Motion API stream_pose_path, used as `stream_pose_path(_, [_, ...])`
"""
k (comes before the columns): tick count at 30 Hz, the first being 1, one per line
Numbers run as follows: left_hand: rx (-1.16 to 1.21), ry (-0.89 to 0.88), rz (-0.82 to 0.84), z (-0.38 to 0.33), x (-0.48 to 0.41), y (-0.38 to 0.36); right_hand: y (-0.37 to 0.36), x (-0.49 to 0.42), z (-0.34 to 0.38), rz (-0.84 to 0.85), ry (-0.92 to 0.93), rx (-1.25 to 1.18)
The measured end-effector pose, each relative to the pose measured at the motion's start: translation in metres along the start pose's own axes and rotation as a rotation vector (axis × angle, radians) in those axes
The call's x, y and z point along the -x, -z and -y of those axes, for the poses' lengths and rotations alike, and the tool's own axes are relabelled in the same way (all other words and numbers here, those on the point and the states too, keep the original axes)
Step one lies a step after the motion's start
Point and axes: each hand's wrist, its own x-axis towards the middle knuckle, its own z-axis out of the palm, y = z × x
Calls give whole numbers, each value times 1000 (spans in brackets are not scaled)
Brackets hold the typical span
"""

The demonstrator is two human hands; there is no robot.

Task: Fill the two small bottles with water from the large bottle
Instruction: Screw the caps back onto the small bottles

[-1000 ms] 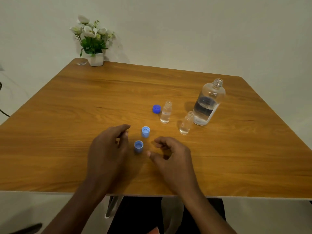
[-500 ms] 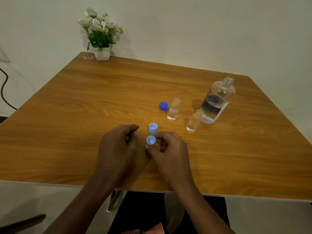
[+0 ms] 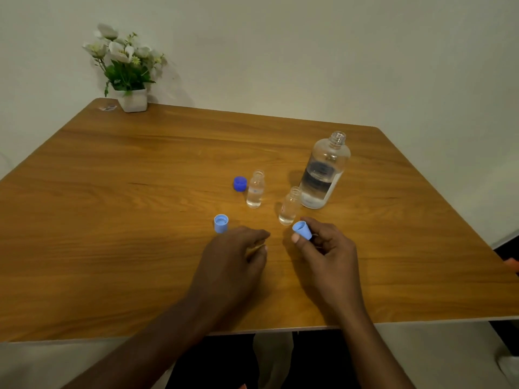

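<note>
What the view hides, clips or blurs

The left hand [image 3: 233, 256] lies knuckles up with its fingertips tucked beneath it, so whether it holds anything cannot be told. The right hand [image 3: 325, 248] pinches a light-blue cap [image 3: 302, 230] that thumb and fingers partly cover. Both forearms run off the bottom edge. The table [image 3: 140, 262] is cut by the left and right edges. The label on the large bottle [image 3: 323, 175] is blurred beyond reading. A tiny thing [image 3: 108, 108] beside the flower pot [image 3: 133, 101] is too small to name, and an orange scrap [image 3: 512, 263] is clipped by the right edge.
</note>
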Motion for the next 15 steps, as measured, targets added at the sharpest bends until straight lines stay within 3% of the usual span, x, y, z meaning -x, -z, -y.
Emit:
stream_pose_path(7, [115, 70, 14, -7, -33, -20, 16, -20, 0, -70, -26, -147])
stream_pose_path(15, [99, 75, -7, -10, -61, -33, 19, -53, 8, -53, 194, -65])
